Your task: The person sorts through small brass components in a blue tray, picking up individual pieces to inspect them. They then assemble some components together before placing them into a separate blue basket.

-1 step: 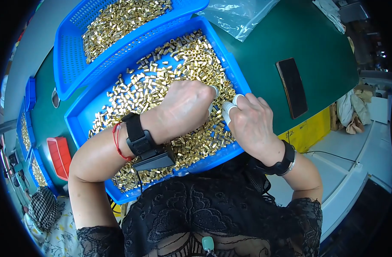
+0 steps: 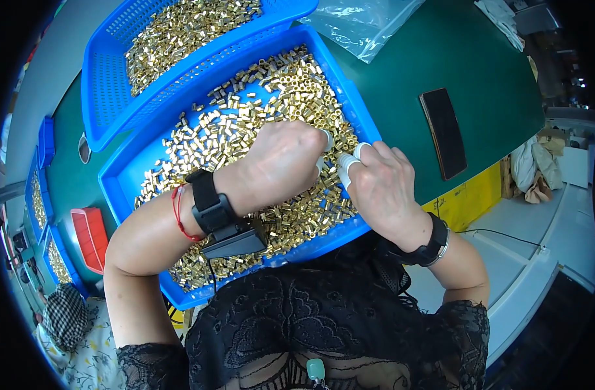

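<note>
Small brass fittings, hollow and short, lie in a loose heap inside a blue tray. Over the tray's right half, my left hand is closed, with white finger covers on its thumb and forefinger. Facing it at the tray's right rim, my right hand is closed too, white covers on its fingertips. The two sets of fingertips are close together, with a small gap between them. Whatever they pinch, if anything, is hidden or too small to make out.
Behind the tray, a perforated blue basket holds more brass fittings. A phone and a clear plastic bag lie on the green table. At the left stand a red bin and more blue trays. Dark straps circle both wrists.
</note>
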A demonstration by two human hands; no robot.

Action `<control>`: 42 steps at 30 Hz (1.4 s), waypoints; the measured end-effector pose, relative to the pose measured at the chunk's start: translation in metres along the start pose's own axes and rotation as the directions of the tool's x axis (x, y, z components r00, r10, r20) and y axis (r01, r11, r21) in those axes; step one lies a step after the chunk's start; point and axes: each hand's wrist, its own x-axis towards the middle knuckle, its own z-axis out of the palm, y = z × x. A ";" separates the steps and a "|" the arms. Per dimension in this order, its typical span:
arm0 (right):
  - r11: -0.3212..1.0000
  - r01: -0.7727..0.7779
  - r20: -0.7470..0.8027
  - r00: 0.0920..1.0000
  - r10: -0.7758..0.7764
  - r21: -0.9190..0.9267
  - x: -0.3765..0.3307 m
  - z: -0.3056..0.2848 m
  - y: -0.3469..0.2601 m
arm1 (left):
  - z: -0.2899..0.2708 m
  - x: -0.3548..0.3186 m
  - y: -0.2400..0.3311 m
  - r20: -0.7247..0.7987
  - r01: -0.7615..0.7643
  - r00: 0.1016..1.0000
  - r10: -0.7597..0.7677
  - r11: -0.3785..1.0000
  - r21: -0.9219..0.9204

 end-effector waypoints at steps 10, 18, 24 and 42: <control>1.000 -0.002 -0.004 1.000 0.002 -0.021 -0.002 0.003 -0.001 | -0.003 -0.006 -0.001 -0.009 0.040 0.999 -0.041 0.999 -0.024; 0.999 -0.017 -0.037 0.999 0.016 -0.031 -0.002 0.005 -0.002 | -0.005 0.001 -0.010 0.025 -0.004 1.000 0.006 0.998 -0.061; 0.999 -0.017 -0.010 1.000 0.017 -0.035 -0.002 0.005 -0.002 | 0.001 -0.005 -0.007 -0.019 -0.021 1.000 0.020 0.997 -0.070; 1.000 -0.021 0.016 1.000 0.021 -0.020 0.002 0.003 -0.004 | -0.005 -0.003 -0.005 -0.005 -0.149 0.989 0.149 0.989 -0.007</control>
